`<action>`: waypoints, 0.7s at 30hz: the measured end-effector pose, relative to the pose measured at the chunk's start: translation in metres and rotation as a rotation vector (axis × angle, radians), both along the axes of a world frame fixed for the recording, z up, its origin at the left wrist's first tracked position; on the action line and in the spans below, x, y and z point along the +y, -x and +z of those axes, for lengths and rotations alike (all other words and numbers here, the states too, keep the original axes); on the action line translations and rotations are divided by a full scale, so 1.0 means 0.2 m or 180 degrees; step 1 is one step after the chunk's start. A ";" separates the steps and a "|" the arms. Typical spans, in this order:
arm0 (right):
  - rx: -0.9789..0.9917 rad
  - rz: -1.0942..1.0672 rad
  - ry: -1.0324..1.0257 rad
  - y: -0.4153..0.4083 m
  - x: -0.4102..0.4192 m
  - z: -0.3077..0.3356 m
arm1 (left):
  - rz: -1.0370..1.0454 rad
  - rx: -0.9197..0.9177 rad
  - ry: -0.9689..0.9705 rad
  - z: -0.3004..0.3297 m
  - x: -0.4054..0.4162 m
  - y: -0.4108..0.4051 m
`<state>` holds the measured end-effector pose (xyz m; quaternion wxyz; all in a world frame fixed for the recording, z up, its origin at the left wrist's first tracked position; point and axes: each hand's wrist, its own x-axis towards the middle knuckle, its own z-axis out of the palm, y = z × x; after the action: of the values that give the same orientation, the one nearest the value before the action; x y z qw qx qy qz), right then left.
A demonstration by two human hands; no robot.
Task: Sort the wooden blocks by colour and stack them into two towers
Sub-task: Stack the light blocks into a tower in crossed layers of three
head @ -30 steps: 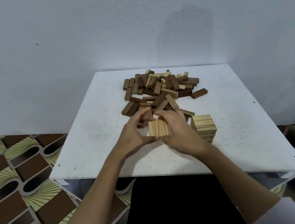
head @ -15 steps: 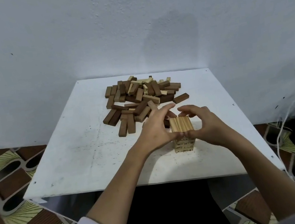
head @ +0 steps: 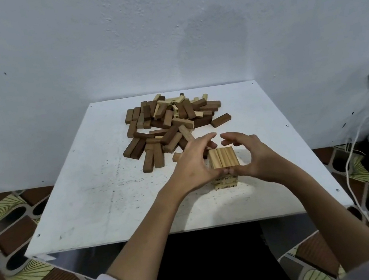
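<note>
Fingers (head: 205,139) of both hands curve loosely around the light tower (head: 223,165), hiding its lower sides, contact unclear.

One white table (head: 87,205) stands against the wall. Two hands are in view, the left hand (head: 192,165) and the right hand (head: 258,155), each on its own side of one light tower (head: 224,166). The tower's top layer shows three light blocks side by side; the layers below are partly hidden and cannot be counted. One loose pile (head: 171,125) holds several dozen blocks, mostly dark with fewer light ones. One dark block (head: 220,120) lies apart on the pile's right.
</note>
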<state>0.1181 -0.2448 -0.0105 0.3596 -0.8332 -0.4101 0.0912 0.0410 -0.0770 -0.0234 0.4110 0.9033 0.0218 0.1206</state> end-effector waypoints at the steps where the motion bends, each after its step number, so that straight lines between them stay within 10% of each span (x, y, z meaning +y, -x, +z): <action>1: -0.0024 0.0001 0.0021 0.00 0.00 0.00 | -0.0007 0.0014 -0.0017 0.00 0.00 0.00; 21: 0.0183 0.0012 0.0108 -0.04 0.00 -0.01 | -0.0055 0.0272 0.0245 0.00 0.00 -0.02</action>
<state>0.1258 -0.2454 -0.0127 0.3568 -0.8354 -0.3996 0.1227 0.0441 -0.0770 -0.0232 0.4452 0.8913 0.0363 0.0774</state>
